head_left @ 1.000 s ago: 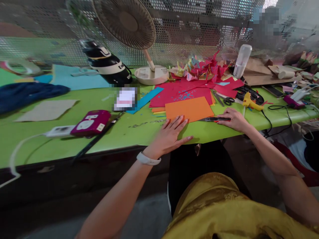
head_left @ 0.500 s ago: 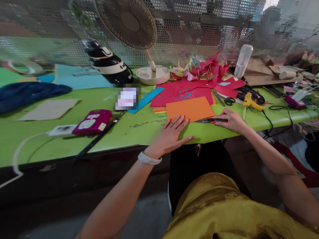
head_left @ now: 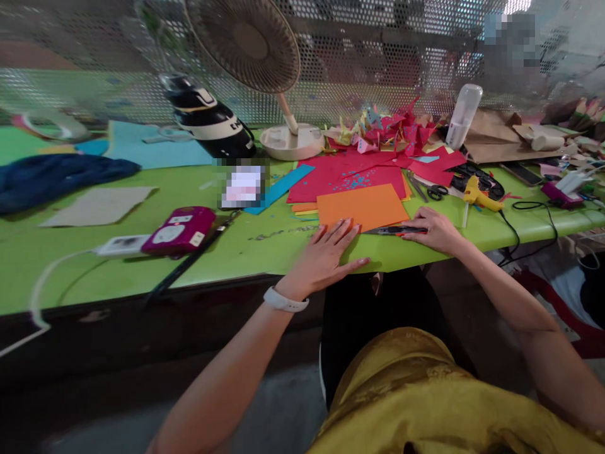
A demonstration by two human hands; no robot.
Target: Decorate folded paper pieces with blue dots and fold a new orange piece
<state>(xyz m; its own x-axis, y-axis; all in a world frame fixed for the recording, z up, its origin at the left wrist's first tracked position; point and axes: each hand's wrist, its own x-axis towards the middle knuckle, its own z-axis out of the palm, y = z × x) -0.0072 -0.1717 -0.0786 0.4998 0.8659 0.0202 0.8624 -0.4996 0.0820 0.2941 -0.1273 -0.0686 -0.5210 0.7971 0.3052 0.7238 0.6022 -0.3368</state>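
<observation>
The green table (head_left: 246, 268) is supporting red sheets (head_left: 321, 176) and, overlapping their near side, an orange sheet (head_left: 362, 207) just right of center. The left hand (head_left: 326, 253), fingers spread and grasping nothing, is resting on the orange sheet's near left edge, while the right hand (head_left: 435, 231) is gripping a slender dark cutter (head_left: 388, 231) along its near right edge.

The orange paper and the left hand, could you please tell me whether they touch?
Touching: the head view shows the left hand with fingers lying on the orange paper.
</observation>
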